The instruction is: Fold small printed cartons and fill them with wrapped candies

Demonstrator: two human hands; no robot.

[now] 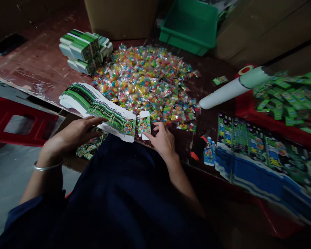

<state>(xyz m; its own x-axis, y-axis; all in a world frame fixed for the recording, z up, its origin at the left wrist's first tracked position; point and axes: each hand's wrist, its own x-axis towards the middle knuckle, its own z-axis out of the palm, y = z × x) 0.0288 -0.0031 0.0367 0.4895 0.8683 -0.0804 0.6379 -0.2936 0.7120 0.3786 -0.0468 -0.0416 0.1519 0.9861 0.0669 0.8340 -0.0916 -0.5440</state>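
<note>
A fanned row of flat green printed cartons lies along the table edge in front of me. My left hand rests at the near side of this row, with its fingers stretched out and partly overlapping it. At the row's right end, a single small green candy box with open white flaps is pinched between the thumb and fingers of my right hand. Just beyond both hands spreads a large heap of clear candy packets with multicoloured sweets.
Bundled cartons are stacked at the back left, and a green tray stands behind the heap. A white roll lies to the right, near a red bin of green packs. Blue-and-green cartons fan out at right. A red stool is at left.
</note>
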